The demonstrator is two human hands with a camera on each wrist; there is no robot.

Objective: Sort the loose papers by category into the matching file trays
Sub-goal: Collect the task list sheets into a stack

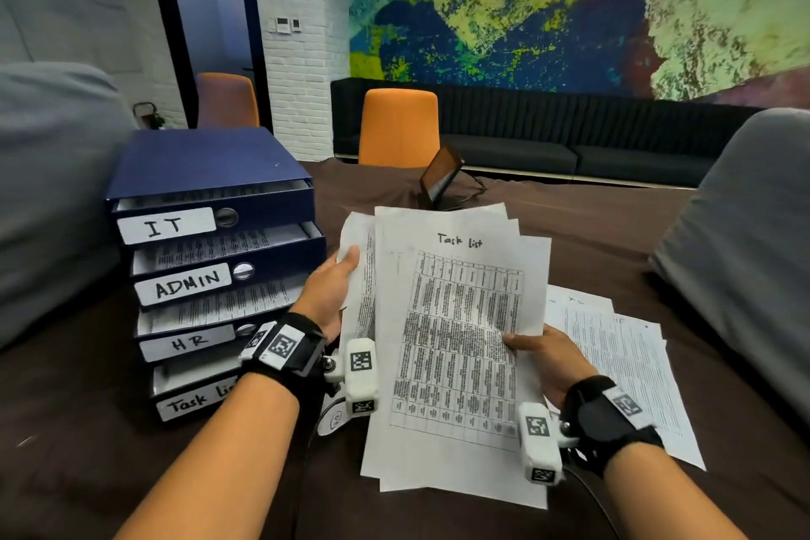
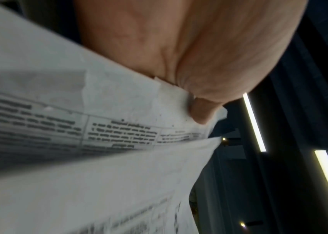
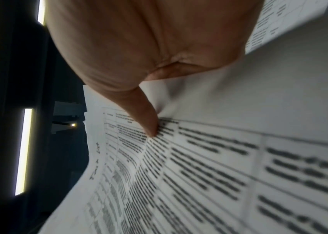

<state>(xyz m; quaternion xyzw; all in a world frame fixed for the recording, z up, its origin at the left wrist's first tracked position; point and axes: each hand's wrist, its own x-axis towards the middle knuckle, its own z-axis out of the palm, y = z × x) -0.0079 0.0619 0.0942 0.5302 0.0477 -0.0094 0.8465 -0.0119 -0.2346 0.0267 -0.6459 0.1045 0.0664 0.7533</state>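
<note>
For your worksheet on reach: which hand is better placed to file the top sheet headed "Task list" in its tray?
Probably the left hand: the blue stacked file trays stand on its side, the "Task list" tray beside that wrist. The right hand would cross over.

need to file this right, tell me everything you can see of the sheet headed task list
The task list sheet is white paper with a handwritten "Task list" heading above a dense printed table; the print is too small to read. It lies on top of a fanned bundle of sheets held up over the brown table. The right hand pinches its right edge, thumb on the table print. The left hand grips the sheets behind its left side.
</note>
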